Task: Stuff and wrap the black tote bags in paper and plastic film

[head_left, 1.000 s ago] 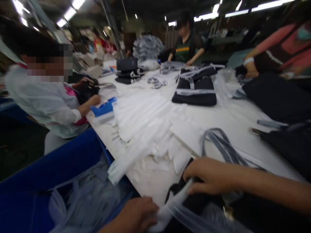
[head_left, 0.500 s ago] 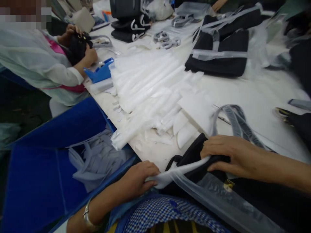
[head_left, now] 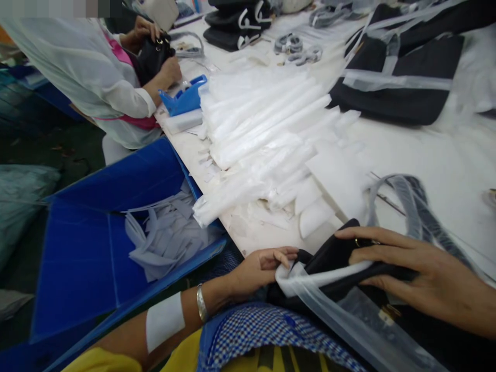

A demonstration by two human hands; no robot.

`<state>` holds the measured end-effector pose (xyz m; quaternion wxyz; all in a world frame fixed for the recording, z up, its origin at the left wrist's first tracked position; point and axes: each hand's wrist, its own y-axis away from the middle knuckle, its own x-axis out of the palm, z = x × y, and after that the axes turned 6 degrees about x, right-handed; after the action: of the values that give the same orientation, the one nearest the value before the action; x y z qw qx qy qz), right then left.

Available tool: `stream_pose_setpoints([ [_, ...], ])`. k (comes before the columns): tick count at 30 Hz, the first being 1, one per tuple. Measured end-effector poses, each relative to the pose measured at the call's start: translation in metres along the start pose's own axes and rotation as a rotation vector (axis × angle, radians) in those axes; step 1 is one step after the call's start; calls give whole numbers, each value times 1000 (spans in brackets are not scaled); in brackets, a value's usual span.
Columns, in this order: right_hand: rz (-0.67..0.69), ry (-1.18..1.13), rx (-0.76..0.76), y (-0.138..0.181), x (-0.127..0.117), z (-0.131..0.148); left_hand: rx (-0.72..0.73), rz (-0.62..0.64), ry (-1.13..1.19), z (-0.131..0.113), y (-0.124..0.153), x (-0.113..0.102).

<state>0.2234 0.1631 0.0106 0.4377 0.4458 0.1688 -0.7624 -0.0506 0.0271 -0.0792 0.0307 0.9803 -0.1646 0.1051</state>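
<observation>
A black bag point(head_left: 333, 254) lies at the near edge of the white table point(head_left: 422, 155), partly wrapped in a clear plastic sleeve point(head_left: 349, 320). My right hand point(head_left: 418, 274) rests flat on top of the bag, fingers spread and pressing it down. My left hand point(head_left: 261, 268) pinches the bunched white end of the plastic sleeve at the bag's left corner. A bracelet is on my left wrist. A grey strap point(head_left: 411, 201) loops on the table just behind my right hand.
Rolled white paper tubes point(head_left: 263, 124) and cut white sheets cover the table's middle. A blue bin point(head_left: 108, 243) with paper scraps stands at the left edge. A person in a light smock point(head_left: 96, 77) handles a black bag. Black bags point(head_left: 399, 82) lie far right.
The view tilted further down. My left hand slid right along the plastic to the bag's corner, and my right hand shifted right and flattened on the bag.
</observation>
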Motion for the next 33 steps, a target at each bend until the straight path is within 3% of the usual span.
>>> stream_pose_setpoints([
  [2, -17, 28, 16, -5, 7, -6, 5, 41, -130, -3, 3, 1],
  [5, -71, 117, 5, -18, 23, -19, 57, 110, -537, -9, 10, 1],
  [8, -132, 257, -1, -29, 36, -24, 33, 26, -795, -8, 16, -1],
  [13, -347, 409, 67, -13, 41, 1, 104, -175, -746, -7, 28, -2],
  [16, -366, 423, 27, 5, 43, 20, 133, -193, -696, -12, 35, -1],
  [19, -282, 412, -46, 7, 46, 29, 113, -144, -640, -15, 42, 3],
  [23, -154, 399, -23, -18, 36, 35, 143, -85, -719, 0, 48, 14],
  [29, 217, 388, 13, -60, 6, 66, 307, -164, -963, 36, 49, 30],
  [33, 480, 233, 148, -78, 6, 75, 361, -179, -995, 43, 49, 31],
])
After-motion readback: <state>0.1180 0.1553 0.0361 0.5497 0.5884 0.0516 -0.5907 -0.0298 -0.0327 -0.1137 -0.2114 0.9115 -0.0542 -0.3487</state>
